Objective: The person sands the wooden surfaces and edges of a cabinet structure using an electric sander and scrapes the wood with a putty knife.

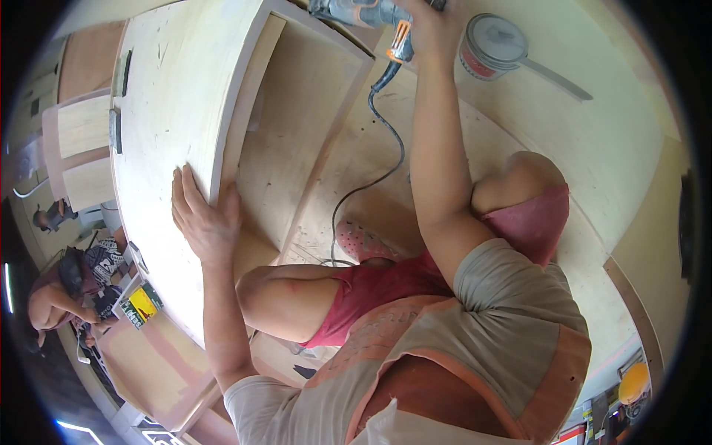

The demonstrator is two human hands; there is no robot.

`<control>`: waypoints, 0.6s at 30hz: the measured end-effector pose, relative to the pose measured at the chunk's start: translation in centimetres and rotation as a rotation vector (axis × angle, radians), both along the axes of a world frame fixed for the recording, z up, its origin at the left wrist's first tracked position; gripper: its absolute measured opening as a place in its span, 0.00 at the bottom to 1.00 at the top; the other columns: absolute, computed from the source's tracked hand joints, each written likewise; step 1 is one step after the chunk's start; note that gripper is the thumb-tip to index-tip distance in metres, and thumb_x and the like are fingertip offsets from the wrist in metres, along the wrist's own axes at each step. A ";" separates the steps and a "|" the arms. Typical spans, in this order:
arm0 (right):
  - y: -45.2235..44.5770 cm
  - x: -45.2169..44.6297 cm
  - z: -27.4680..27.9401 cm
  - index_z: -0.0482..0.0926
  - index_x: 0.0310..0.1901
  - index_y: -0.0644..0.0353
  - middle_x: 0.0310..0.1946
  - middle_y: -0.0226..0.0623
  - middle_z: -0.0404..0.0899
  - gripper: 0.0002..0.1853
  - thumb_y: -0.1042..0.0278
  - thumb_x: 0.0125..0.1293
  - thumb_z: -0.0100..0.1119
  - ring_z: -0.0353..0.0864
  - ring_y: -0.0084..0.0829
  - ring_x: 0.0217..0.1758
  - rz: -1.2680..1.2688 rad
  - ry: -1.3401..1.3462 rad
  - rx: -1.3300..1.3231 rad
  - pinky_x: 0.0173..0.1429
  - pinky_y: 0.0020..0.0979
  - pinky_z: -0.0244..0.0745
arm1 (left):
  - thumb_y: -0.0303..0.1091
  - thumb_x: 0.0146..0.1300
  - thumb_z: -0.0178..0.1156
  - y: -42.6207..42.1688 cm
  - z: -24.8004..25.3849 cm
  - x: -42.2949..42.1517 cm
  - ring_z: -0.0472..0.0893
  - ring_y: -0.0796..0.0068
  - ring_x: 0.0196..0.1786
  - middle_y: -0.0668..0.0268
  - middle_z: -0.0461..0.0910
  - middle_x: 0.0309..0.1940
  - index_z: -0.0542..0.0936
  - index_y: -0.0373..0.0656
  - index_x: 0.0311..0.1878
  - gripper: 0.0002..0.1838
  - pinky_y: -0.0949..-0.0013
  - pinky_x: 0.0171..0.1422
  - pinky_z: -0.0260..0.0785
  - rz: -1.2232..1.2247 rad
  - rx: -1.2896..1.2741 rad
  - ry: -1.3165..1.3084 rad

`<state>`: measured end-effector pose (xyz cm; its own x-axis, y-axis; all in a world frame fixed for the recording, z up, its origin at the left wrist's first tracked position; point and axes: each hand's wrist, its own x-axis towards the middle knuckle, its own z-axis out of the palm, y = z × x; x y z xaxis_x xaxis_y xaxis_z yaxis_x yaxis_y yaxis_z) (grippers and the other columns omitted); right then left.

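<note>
At the far side, the right hand [432, 28] has its grip closed round the power tool [363, 12]; the left hand [208, 228] rests, fingers spread, on the cabinet [174, 104] edge. The slack cord [402, 148], trailing beside the pink clog [361, 239], could snag underfoot and jerk the tool.

A scuffed, pale wooden surface [488, 124], crossed by a seam, carries a round tub [478, 65] with a red-and-white side at one o'clock. A pink perforated clog [362, 239] rests near the dial's centre; a dark cord [401, 148] curves down from twelve o'clock, ending beside it.
</note>
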<state>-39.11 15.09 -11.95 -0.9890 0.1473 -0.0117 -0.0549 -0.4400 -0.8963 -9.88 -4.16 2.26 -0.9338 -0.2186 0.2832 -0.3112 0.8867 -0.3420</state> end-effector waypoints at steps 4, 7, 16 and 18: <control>-0.5 1.2 -5.1 0.71 0.50 0.66 0.39 0.37 0.74 0.28 0.74 0.45 0.67 0.75 0.29 0.40 -0.113 -0.041 0.028 0.45 0.29 0.74 | 0.42 0.52 0.67 -0.1 -0.2 0.1 0.69 0.47 0.62 0.46 0.67 0.61 0.63 0.37 0.67 0.40 0.51 0.65 0.62 -0.005 -0.002 0.005; -0.8 1.4 -9.3 0.71 0.45 0.70 0.38 0.39 0.73 0.27 0.71 0.40 0.68 0.75 0.32 0.40 -0.113 -0.194 -0.009 0.46 0.30 0.72 | 0.43 0.53 0.67 -0.2 -0.2 0.1 0.70 0.47 0.62 0.46 0.67 0.61 0.64 0.37 0.67 0.40 0.51 0.64 0.62 -0.011 -0.009 0.006; -0.4 2.0 -4.9 0.71 0.47 0.68 0.39 0.39 0.73 0.28 0.72 0.41 0.67 0.75 0.32 0.39 -0.052 -0.281 -0.159 0.48 0.31 0.72 | 0.41 0.52 0.67 0.1 -0.1 0.3 0.70 0.45 0.61 0.45 0.67 0.62 0.63 0.37 0.66 0.40 0.50 0.64 0.62 0.010 -0.001 0.004; -0.6 1.7 -1.9 0.69 0.51 0.67 0.39 0.38 0.73 0.31 0.72 0.42 0.68 0.75 0.31 0.40 -0.085 -0.197 -0.140 0.49 0.30 0.72 | 0.41 0.52 0.66 0.1 -0.2 0.2 0.69 0.45 0.62 0.44 0.66 0.62 0.63 0.36 0.66 0.40 0.49 0.66 0.61 0.016 0.017 0.015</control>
